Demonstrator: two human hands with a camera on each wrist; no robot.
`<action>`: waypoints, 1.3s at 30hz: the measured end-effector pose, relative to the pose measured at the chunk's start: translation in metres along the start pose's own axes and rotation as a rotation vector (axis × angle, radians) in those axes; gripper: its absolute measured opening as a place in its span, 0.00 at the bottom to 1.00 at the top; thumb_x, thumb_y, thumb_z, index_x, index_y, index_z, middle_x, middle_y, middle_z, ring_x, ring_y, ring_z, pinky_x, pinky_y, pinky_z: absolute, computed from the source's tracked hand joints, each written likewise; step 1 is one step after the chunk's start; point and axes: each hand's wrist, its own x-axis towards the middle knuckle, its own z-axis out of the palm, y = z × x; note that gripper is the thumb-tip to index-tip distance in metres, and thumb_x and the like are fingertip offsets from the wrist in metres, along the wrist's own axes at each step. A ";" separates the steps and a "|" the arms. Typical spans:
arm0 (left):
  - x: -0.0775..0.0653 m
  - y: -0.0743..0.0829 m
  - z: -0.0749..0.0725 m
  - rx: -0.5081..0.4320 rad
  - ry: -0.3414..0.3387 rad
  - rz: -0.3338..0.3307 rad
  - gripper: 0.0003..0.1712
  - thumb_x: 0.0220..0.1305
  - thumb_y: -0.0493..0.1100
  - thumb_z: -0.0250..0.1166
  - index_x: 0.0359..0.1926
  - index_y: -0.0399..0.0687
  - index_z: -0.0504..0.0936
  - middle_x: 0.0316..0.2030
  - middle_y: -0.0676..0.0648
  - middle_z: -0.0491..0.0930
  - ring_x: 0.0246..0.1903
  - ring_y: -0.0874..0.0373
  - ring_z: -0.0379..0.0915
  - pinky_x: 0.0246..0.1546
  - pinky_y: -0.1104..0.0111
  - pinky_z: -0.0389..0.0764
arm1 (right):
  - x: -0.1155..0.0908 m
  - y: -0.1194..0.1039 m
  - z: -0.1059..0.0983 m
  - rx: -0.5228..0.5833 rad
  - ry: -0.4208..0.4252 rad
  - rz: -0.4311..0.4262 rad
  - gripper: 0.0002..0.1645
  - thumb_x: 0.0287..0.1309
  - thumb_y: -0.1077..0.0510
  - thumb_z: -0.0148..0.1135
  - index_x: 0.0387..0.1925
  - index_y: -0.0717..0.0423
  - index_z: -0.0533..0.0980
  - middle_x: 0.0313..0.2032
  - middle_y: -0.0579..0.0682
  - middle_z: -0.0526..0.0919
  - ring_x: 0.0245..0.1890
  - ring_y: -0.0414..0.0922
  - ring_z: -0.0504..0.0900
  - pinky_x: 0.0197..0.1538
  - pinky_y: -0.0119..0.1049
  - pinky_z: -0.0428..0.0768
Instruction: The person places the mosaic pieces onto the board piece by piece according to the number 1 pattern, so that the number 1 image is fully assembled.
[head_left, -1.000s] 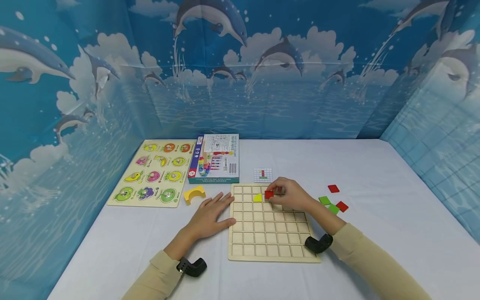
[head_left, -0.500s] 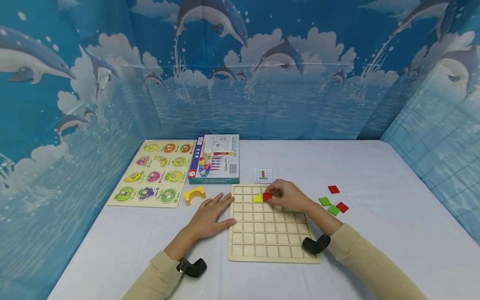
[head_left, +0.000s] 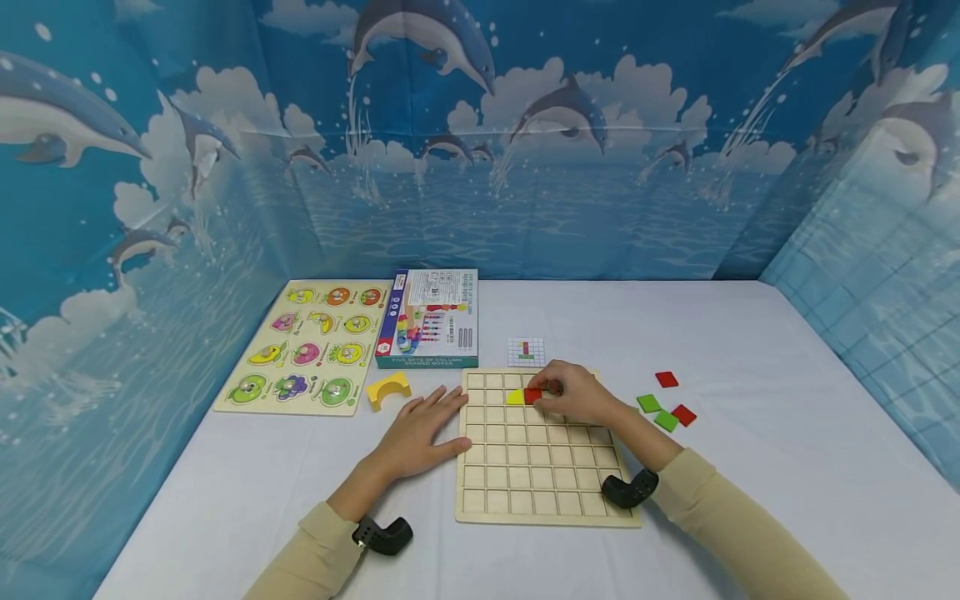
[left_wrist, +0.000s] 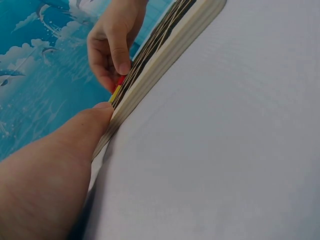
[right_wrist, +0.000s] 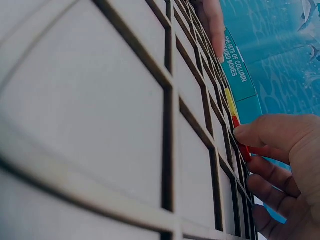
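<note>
My right hand (head_left: 576, 393) pinches a red square tile (head_left: 532, 396) between thumb and fingers in the second row from the back of a wooden grid board (head_left: 520, 477). Directly left of that tile a yellow tile (head_left: 515, 397) lies in the same row, its edge against the red one. In the right wrist view the thumb presses the red tile (right_wrist: 236, 122) near the grid ridges. My left hand (head_left: 422, 437) lies with fingers spread, fingertips and thumb touching the board's left edge. The left wrist view shows its thumb (left_wrist: 97, 117) at the board's side.
A small pattern card (head_left: 527, 352) lies behind the board. To the right are loose red tiles (head_left: 667, 379) and green tiles (head_left: 648, 403). A yellow arch block (head_left: 388, 390), a fruit puzzle board (head_left: 300, 350) and a boxed toy (head_left: 429, 321) stand left and behind.
My right hand has shifted slightly left and nearer, bringing the red tile from apart to right beside the yellow tile. My left hand has stayed in place.
</note>
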 end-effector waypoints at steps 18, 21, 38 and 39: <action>0.000 0.001 -0.001 -0.001 0.002 -0.001 0.42 0.66 0.67 0.54 0.74 0.52 0.60 0.73 0.53 0.56 0.74 0.53 0.44 0.70 0.52 0.47 | -0.001 -0.001 0.000 0.010 0.000 0.010 0.14 0.55 0.60 0.71 0.44 0.59 0.83 0.35 0.46 0.77 0.29 0.43 0.68 0.31 0.36 0.69; 0.000 0.001 -0.001 -0.002 0.003 0.001 0.42 0.66 0.67 0.54 0.74 0.52 0.60 0.73 0.53 0.56 0.74 0.53 0.44 0.70 0.52 0.47 | -0.001 -0.001 0.000 0.010 -0.003 0.015 0.14 0.55 0.60 0.71 0.44 0.59 0.83 0.35 0.47 0.77 0.29 0.43 0.68 0.31 0.36 0.69; -0.001 0.002 -0.002 -0.016 -0.002 -0.006 0.42 0.66 0.66 0.55 0.74 0.52 0.60 0.73 0.53 0.56 0.74 0.54 0.43 0.70 0.52 0.45 | -0.011 -0.001 -0.011 0.022 -0.002 0.063 0.14 0.55 0.60 0.70 0.44 0.58 0.82 0.41 0.46 0.81 0.39 0.44 0.77 0.46 0.41 0.78; -0.001 0.003 -0.002 -0.017 -0.002 -0.005 0.42 0.66 0.66 0.55 0.74 0.52 0.60 0.73 0.53 0.56 0.74 0.54 0.43 0.70 0.52 0.46 | -0.012 0.000 -0.012 0.026 -0.001 0.065 0.14 0.55 0.60 0.69 0.44 0.58 0.82 0.41 0.47 0.81 0.40 0.44 0.77 0.46 0.42 0.78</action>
